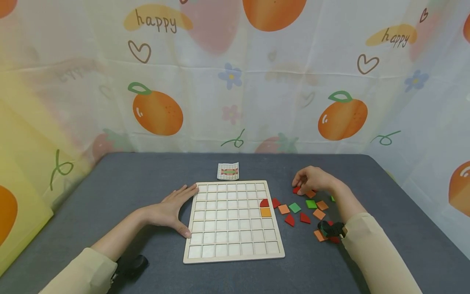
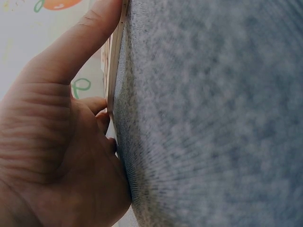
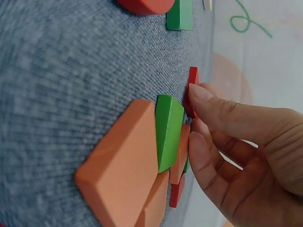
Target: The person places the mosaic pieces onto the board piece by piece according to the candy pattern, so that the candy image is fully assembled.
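Note:
My left hand (image 1: 170,208) spreads along the left edge of the wooden grid board (image 1: 233,260), fingertips at its far corner and thumb lower down the side. In the left wrist view the thumb (image 2: 75,52) lies against the board's edge. To the right of the board, my right hand (image 1: 315,179) pinches a red quarter-round tile (image 1: 295,190) low over the table. The right wrist view shows the thumb tip on that red tile (image 3: 192,90), fingers curled behind. On the board, a red tile (image 1: 264,203) and a yellow-orange square (image 1: 265,212) sit in right-hand cells.
Several loose tiles lie between board and right arm: a green one (image 1: 295,208), a red one (image 1: 289,220), an orange one (image 1: 319,214) and others. Behind the board lies a small pattern card (image 1: 228,171). A printed curtain (image 1: 235,102) hangs along the table's back.

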The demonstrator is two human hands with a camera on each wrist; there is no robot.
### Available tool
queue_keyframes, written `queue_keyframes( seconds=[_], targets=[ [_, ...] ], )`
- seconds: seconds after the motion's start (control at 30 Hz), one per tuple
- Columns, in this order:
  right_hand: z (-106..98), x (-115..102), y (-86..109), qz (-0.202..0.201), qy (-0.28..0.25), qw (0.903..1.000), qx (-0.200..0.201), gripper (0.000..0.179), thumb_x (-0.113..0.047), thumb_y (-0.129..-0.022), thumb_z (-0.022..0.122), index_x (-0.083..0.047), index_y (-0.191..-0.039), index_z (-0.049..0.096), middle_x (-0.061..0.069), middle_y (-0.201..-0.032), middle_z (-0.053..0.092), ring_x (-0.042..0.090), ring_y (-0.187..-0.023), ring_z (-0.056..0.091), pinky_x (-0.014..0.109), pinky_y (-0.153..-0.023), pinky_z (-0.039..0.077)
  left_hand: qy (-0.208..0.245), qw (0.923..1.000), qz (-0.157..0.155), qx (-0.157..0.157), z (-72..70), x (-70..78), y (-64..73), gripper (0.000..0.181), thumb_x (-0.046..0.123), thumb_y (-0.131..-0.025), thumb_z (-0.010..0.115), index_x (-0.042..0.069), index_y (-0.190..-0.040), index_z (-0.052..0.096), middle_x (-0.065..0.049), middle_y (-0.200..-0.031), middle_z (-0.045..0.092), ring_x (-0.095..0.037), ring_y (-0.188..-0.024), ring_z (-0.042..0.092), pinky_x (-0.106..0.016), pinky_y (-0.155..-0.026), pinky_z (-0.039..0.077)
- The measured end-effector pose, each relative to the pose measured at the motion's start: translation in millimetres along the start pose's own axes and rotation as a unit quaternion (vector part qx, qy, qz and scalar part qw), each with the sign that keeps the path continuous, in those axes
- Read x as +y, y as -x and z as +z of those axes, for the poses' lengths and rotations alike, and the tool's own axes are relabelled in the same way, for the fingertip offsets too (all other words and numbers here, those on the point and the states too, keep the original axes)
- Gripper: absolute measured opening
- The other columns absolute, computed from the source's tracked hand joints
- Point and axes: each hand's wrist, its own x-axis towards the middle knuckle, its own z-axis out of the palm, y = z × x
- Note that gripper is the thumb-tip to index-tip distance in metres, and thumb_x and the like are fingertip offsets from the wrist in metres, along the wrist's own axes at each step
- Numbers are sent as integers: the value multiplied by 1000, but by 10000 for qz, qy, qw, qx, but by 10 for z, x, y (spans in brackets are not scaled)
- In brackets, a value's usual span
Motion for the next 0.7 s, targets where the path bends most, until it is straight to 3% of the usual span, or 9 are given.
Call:
queue_keyframes(
  seconds=[0.7],
  targets=[
    [15,-98,34,-147,348,9993,40,14,-8,-85,75,-7,-99,72,8,-91,68,16,-77,57,30,-66,51,25,10000,9,15,-3,10,9,127,47,-65,88,6,-159,13,-14,-169,4,-47,-154,-2,-72,-117,2]
  ],
)
